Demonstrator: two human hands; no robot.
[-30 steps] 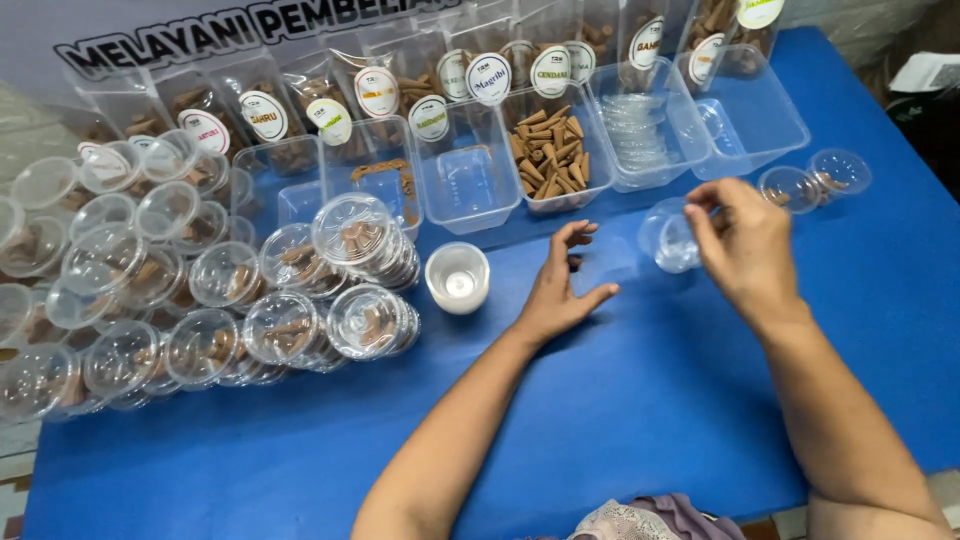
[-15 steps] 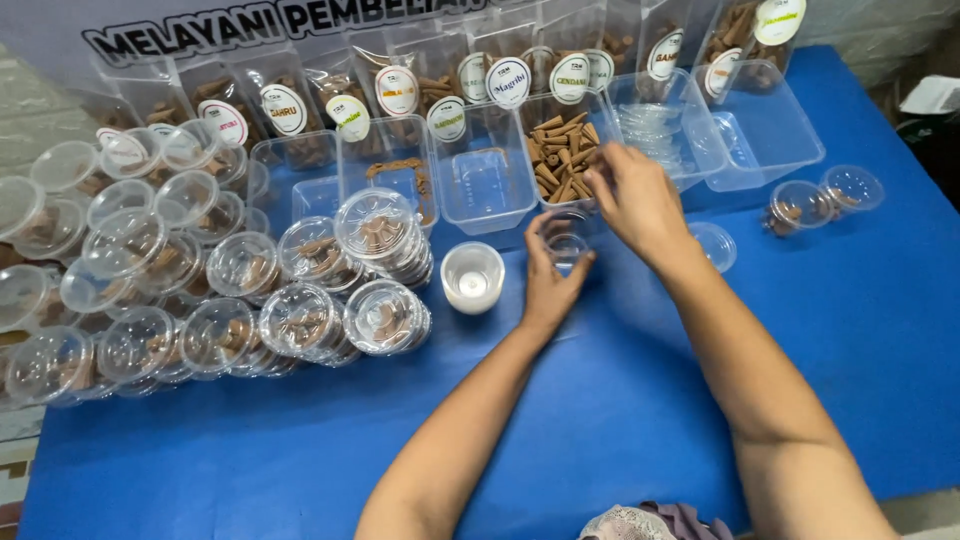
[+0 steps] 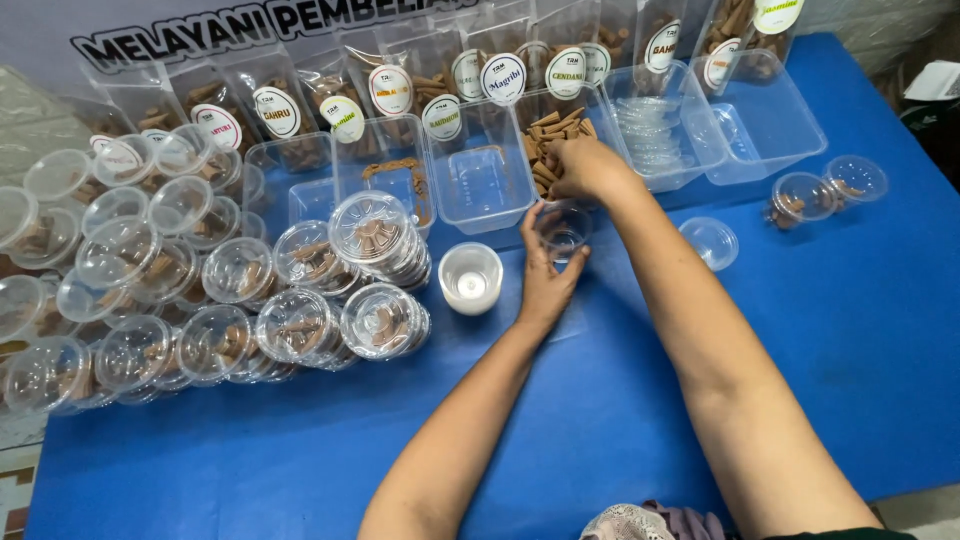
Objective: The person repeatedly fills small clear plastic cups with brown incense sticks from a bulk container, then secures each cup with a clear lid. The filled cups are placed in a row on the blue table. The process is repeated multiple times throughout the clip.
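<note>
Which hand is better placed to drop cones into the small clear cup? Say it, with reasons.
Right. The right hand is already in the tray of brown cones, directly above the small clear cup, which the left hand steadies.

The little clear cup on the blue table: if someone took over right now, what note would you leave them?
Left hand: steadies the small clear plastic cup on the blue tablecloth.
Right hand: reaches into the clear tray of brown cone-shaped sticks; its grip is hidden.
Done: many lidded clear cups holding brown cones are stacked at left, two more at right.
Left: this cup looks empty and has no lid; a loose clear round lid lies to its right.
</note>
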